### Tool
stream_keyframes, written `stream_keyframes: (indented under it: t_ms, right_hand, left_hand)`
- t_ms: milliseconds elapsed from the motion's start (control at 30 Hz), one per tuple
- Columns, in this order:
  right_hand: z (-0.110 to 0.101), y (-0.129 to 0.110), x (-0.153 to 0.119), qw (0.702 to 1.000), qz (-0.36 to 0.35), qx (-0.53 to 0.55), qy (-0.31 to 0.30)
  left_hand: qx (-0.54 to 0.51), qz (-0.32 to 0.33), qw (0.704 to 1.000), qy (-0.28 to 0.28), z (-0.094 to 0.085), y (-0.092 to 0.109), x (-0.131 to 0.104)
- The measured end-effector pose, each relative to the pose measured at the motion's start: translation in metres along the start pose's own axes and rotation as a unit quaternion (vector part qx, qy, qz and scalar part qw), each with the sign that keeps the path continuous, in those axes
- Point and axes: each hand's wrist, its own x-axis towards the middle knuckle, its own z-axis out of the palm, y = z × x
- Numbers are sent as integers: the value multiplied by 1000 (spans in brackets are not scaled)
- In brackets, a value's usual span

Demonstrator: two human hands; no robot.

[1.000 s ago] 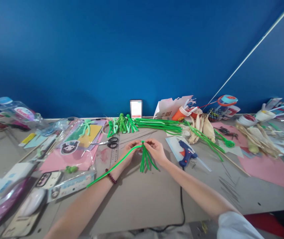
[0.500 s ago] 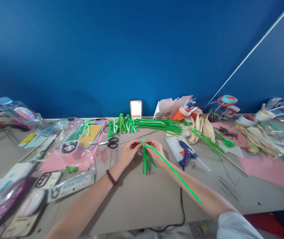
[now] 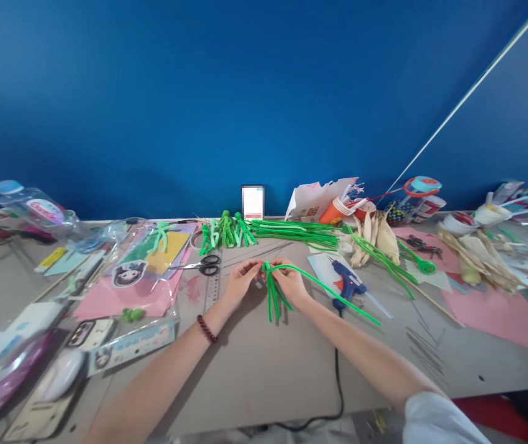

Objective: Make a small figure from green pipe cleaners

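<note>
Both hands meet over the middle of the table around a bunch of green pipe cleaners (image 3: 271,296). My left hand (image 3: 242,283) pinches the looped top of the bunch from the left. From the other side my right hand (image 3: 290,285) grips the same top, fingers bent. Several short green legs hang down between the hands. One long strand runs out over the right wrist to the lower right, its end free above the table. Exactly where the fingertips press is partly hidden. Black-handled scissors (image 3: 206,266) lie left of the left hand, on a ruler (image 3: 213,290).
Behind the hands lie small green pipe-cleaner figures (image 3: 227,229) and a pile of green pipe cleaners (image 3: 296,232). A phone (image 3: 253,202) leans on the blue wall. A blue glue gun (image 3: 348,285) with a cord rests at right; plastic-wrapped pink paper (image 3: 125,299) at left.
The long strand's free end has swung up and to the right, now lying flatter. The bunch has turned slightly between the fingers, and its top shows a loop.
</note>
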Motion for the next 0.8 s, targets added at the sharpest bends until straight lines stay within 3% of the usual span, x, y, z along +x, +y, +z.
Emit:
stream_keyframes:
  t_ms: [200,433,800]
  right_hand:
    - [1,-3,-2,1000,7,8,19]
    - [0,5,-2,997,5,69,-37]
    - [1,10,-2,996,-9,37,-77]
  left_hand:
    - [18,17,1000,-3,4,2,-2]
    - [11,5,1000,-26,4,1,-3]
    - [-33,-8,999,42,1,-4,0]
